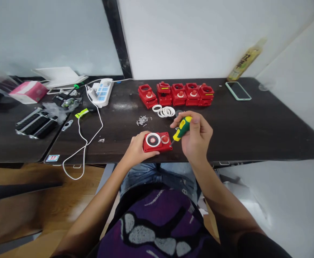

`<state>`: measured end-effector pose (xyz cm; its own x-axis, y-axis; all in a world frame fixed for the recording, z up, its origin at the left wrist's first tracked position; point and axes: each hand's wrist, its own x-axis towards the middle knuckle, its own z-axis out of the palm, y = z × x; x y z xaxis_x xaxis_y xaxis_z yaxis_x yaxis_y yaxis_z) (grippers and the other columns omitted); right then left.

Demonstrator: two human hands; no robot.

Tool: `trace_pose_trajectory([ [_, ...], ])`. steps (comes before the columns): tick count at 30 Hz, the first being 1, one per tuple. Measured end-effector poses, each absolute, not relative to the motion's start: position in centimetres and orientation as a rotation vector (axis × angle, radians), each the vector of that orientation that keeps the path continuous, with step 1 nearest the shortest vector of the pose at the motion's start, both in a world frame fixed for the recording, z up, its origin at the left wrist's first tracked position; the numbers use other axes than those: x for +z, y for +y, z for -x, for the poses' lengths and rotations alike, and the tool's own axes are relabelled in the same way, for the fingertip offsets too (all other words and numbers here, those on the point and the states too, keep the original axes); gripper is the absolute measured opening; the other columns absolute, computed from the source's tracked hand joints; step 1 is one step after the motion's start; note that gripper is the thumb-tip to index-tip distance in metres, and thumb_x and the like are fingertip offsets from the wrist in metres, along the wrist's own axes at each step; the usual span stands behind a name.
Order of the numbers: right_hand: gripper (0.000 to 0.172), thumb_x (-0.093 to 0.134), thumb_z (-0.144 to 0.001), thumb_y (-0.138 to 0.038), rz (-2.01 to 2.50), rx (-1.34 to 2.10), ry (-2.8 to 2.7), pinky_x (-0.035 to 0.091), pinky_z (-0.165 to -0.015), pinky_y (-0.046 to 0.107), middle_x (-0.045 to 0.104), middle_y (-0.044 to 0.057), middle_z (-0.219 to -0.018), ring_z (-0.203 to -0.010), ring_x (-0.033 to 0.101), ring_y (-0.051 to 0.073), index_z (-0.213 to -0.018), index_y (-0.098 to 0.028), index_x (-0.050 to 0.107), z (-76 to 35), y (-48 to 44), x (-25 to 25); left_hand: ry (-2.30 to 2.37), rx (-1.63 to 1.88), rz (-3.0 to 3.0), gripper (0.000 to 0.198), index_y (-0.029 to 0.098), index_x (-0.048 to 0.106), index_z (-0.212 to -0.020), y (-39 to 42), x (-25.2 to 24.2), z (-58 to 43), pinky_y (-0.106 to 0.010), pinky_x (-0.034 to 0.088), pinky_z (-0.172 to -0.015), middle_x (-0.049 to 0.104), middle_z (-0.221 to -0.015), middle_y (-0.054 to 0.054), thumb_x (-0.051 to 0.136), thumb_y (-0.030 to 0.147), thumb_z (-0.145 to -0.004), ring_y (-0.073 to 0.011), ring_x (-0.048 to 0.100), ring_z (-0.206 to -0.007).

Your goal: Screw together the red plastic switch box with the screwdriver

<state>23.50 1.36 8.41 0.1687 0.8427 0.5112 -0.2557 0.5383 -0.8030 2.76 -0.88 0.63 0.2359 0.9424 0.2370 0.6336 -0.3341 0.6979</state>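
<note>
My left hand (137,150) grips the left end of a red plastic housing (161,146) near the table's front edge. The housing carries a white ring around a dark disc and a small red knob with a pale collar. In my right hand (198,138) is a screwdriver (183,128) with a green and yellow handle, tilted so its shaft points down to the left. Its tip is at the housing's right end, by a corner; whether it sits in a screw is too small to tell. Behind the housing lie a pile of small screws (142,120) and several white rings (166,111).
Several red housings (178,94) stand in a row at the back. To the right are a phone (238,91) and a bottle (247,61). On the left lie a power strip (103,93), a white cable (85,141), a pink box (28,92) and black-and-silver parts (37,123).
</note>
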Motion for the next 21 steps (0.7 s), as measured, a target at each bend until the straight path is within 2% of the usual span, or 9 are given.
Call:
trace_pose_trajectory([
  [4, 0.030, 0.051, -0.107, -0.049, 0.558, 0.944, -1.112, 0.050, -0.056, 0.027, 0.067, -0.001, -0.081, -0.062, 0.061, 0.011, -0.104, -0.026, 0.069, -23.5, 1.1, 8.5, 1.440, 0.883, -2.056, 0.076, 0.026, 0.054, -0.134, -0.9, 0.7, -2.8, -0.045, 0.047, -0.105, 0.067, -0.131, -0.008, 0.094, 0.047, -0.072, -0.0315, 0.065, -0.118],
  [6, 0.023, 0.059, -0.104, -0.051, 0.494, 0.977, -1.116, 0.047, -0.054, 0.026, 0.064, -0.004, -0.076, -0.058, 0.056, 0.011, -0.107, -0.028, 0.062, -23.4, 1.1, 8.2, 1.441, 0.884, -2.056, 0.076, 0.026, 0.054, -0.133, -0.9, 0.8, -2.9, -0.045, 0.047, -0.105, 0.067, -0.131, -0.008, 0.094, 0.047, -0.073, -0.0313, 0.065, -0.118],
  [7, 0.021, 0.066, -0.100, -0.048, 0.474, 0.985, -1.128, 0.047, -0.055, 0.026, 0.064, -0.005, -0.076, -0.058, 0.056, 0.011, -0.109, -0.030, 0.059, -23.3, 1.2, 7.9, 1.441, 0.887, -2.053, 0.076, 0.026, 0.054, -0.133, -0.9, 0.8, -2.9, -0.045, 0.047, -0.105, 0.067, -0.131, -0.007, 0.094, 0.046, -0.073, -0.0311, 0.065, -0.118],
  [9, 0.030, 0.079, -0.092, -0.039, 0.473, 0.985, -1.167, 0.050, -0.059, 0.026, 0.068, -0.006, -0.080, -0.062, 0.059, 0.011, -0.108, -0.031, 0.055, -23.3, 1.4, 7.5, 1.436, 0.894, -2.044, 0.075, 0.026, 0.053, -0.133, -1.0, 0.9, -2.9, -0.046, 0.047, -0.106, 0.068, -0.130, -0.007, 0.094, 0.045, -0.073, -0.0310, 0.065, -0.119],
  [11, 0.033, 0.086, -0.086, -0.035, 0.499, 0.970, -1.200, 0.055, -0.068, 0.029, 0.070, -0.004, -0.089, -0.071, 0.064, 0.012, -0.103, -0.029, 0.058, -23.5, 1.6, 7.2, 1.422, 0.899, -2.034, 0.075, 0.026, 0.053, -0.133, -1.0, 0.9, -2.9, -0.046, 0.047, -0.107, 0.068, -0.130, -0.008, 0.093, 0.045, -0.074, -0.0312, 0.065, -0.119],
  [13, 0.029, 0.087, -0.083, -0.038, 0.523, 0.952, -1.212, 0.057, -0.076, 0.032, 0.070, -0.002, -0.098, -0.082, 0.067, 0.014, -0.099, -0.028, 0.065, -23.8, 1.9, 7.3, 1.413, 0.904, -2.025, 0.075, 0.025, 0.052, -0.133, -1.0, 0.9, -2.9, -0.047, 0.047, -0.107, 0.068, -0.130, -0.008, 0.093, 0.046, -0.074, -0.0314, 0.066, -0.120],
  [16, 0.023, 0.075, -0.093, -0.048, 0.582, 0.978, -1.223, 0.057, -0.077, 0.033, 0.068, 0.001, -0.097, -0.086, 0.068, 0.016, -0.100, -0.027, 0.073, -24.0, 2.0, 7.7, 1.436, 0.888, -2.018, 0.075, 0.026, 0.052, -0.133, -1.0, 0.9, -2.9, -0.047, 0.047, -0.107, 0.068, -0.130, -0.008, 0.093, 0.046, -0.073, -0.0318, 0.066, -0.120],
  [18, 0.029, 0.062, -0.101, -0.053, 0.605, 1.035, -1.204, 0.056, -0.069, 0.032, 0.068, 0.001, -0.087, -0.080, 0.068, 0.016, -0.099, -0.026, 0.072, -23.8, 1.7, 8.0, 1.448, 0.880, -2.018, 0.076, 0.026, 0.053, -0.133, -1.0, 0.8, -2.9, -0.047, 0.047, -0.106, 0.068, -0.130, -0.008, 0.093, 0.047, -0.073, -0.0318, 0.065, -0.119],
  [21, 0.035, 0.052, -0.104, -0.058, 0.592, 1.061, -1.115, 0.050, -0.057, 0.029, 0.063, -0.001, -0.073, -0.063, 0.062, 0.014, -0.097, -0.026, 0.065, -23.1, 1.2, 8.2, 1.448, 0.882, -2.025, 0.076, 0.026, 0.053, -0.134, -1.0, 0.8, -2.9, -0.046, 0.048, -0.106, 0.068, -0.130, -0.008, 0.093, 0.048, -0.073, -0.0316, 0.065, -0.118],
])
